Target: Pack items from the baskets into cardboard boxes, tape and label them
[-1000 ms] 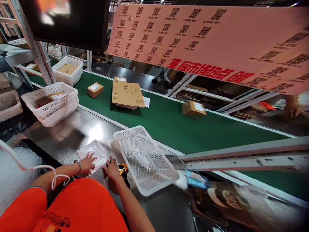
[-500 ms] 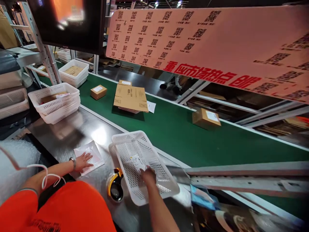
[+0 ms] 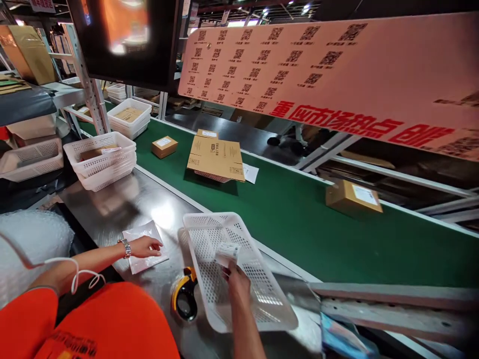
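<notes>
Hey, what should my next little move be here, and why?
I'd probably carry the printed slip left, out of the white basket, toward the flat packet: your right hand has it pinched over the basket, and your left hand, open and holding nothing, is at the packet.

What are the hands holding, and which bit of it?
The right hand holds the paper label by its near edge. The left hand grips nothing; it is over the flat packet.

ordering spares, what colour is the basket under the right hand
The basket is white, perforated with small holes; it shows best in the head view.
</notes>
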`<move>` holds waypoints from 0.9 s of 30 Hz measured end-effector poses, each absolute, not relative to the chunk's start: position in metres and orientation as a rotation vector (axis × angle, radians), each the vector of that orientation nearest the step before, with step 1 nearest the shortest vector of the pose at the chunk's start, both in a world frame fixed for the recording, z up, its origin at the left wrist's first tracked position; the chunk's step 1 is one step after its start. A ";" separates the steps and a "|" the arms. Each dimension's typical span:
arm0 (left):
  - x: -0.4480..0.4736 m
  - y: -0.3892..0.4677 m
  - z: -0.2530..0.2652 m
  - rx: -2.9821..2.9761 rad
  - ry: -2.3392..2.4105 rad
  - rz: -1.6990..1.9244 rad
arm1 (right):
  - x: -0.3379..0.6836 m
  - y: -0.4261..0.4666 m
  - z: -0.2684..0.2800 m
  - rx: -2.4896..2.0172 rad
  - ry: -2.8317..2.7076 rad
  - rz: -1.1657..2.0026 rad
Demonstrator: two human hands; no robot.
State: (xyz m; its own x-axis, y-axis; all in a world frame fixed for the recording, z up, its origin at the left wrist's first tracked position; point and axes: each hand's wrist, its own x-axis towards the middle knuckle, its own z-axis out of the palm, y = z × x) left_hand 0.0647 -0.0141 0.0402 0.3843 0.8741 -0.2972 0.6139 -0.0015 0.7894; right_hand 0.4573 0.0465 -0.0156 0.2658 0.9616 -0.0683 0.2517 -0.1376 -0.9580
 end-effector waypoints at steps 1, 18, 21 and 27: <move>0.076 -0.013 0.044 1.613 1.262 0.384 | 0.435 0.037 -0.011 -1.542 -1.074 1.052; 0.095 -0.038 0.073 0.849 1.104 0.774 | 0.280 -0.067 0.023 -1.030 -0.552 1.725; 0.096 -0.039 0.077 0.849 1.105 0.755 | 0.277 -0.069 0.024 -1.023 -0.503 1.731; 0.095 -0.039 0.082 0.826 1.100 0.759 | 0.279 -0.070 0.022 -1.021 -0.541 1.733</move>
